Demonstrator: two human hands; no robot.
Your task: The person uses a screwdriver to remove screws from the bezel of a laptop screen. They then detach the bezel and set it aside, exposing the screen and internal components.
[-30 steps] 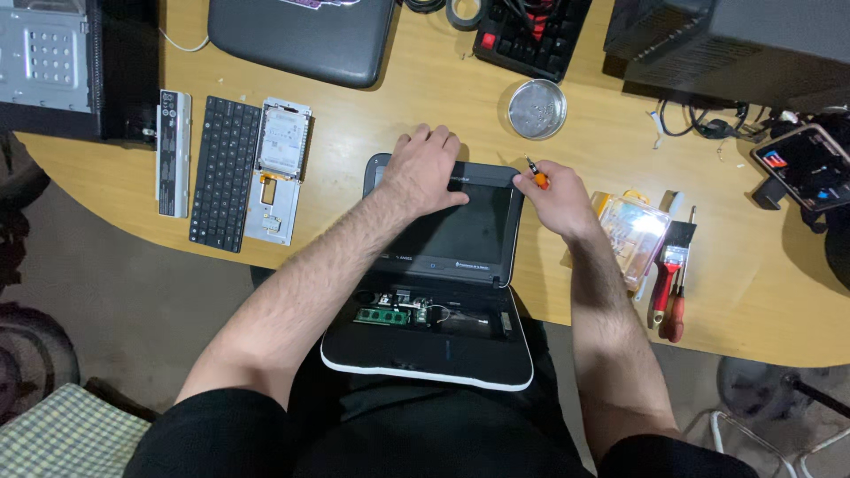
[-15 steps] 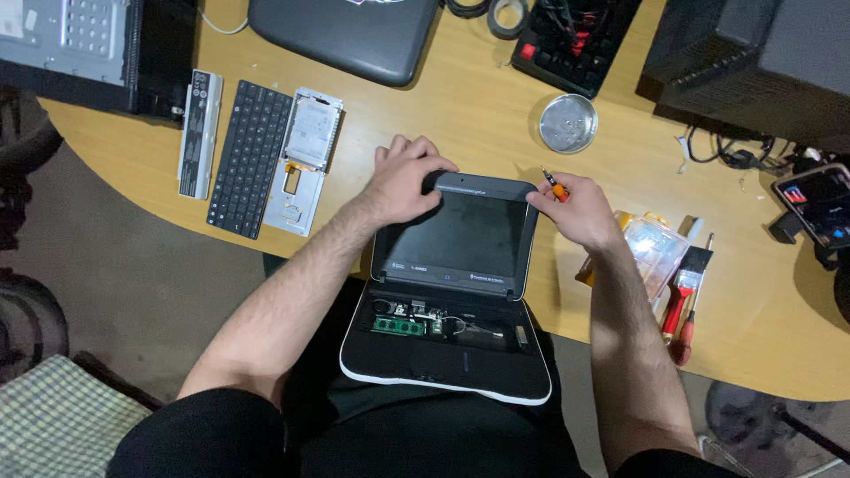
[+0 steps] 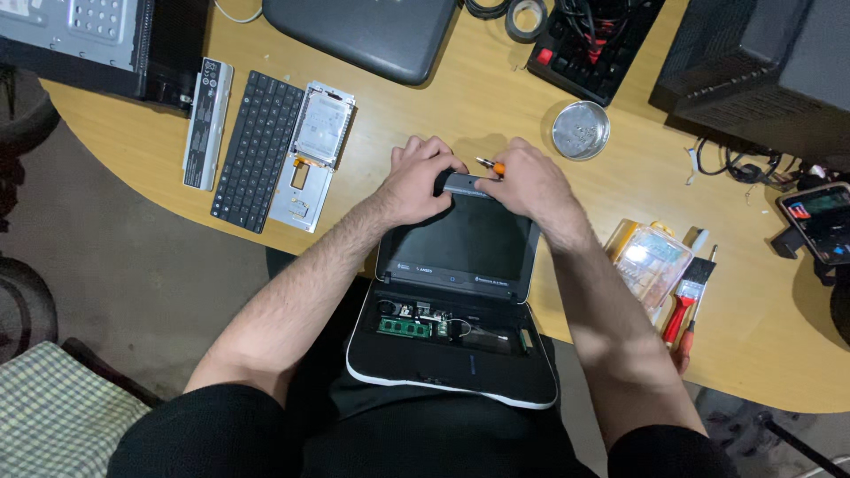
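Note:
An opened laptop (image 3: 456, 301) rests on my lap against the table edge, its base stripped so a green circuit board (image 3: 405, 327) shows. My left hand (image 3: 421, 177) grips the top edge of the dark screen lid (image 3: 460, 239) at its left. My right hand (image 3: 522, 181) sits on the same top edge, closed around a small orange-handled screwdriver (image 3: 492, 165) whose tip points left toward my left hand.
On the wooden table (image 3: 425, 115): a loose black keyboard (image 3: 258, 149), a metal bracket with a drive (image 3: 314, 150), a battery (image 3: 205, 122), a round metal dish (image 3: 580, 129), a clear plastic box (image 3: 651, 257), a brush and red pliers (image 3: 686, 305), a phone (image 3: 819, 221), another laptop (image 3: 363, 31).
Both hands have come together at the middle of the lid's top edge. The right hand with the screwdriver moved left from the lid's right corner. The view shifted slightly.

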